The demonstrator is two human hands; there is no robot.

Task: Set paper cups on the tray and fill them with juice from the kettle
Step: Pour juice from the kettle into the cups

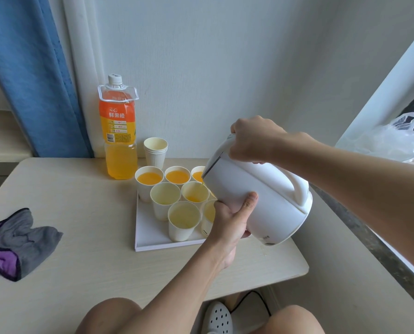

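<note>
A white kettle [263, 198] is tilted to the left over a white tray [148, 237], spout down. My right hand [254, 141] grips its top near the lid, and my left hand [232, 220] holds its body from below. A thin stream of orange juice falls into a middle-row paper cup [194, 192], which has a little juice at its bottom. Three cups in the back row, such as the leftmost cup [149, 179], are full of juice. Two nearer cups [165, 196] [183, 218] look empty. Another cup [208, 213] is partly hidden by my left hand.
An orange juice bottle [119, 131] and a stack of spare paper cups [155, 150] stand behind the tray by the wall. A grey and purple cloth [18, 242] lies at the table's left. A plastic bag [393, 138] sits on the right ledge.
</note>
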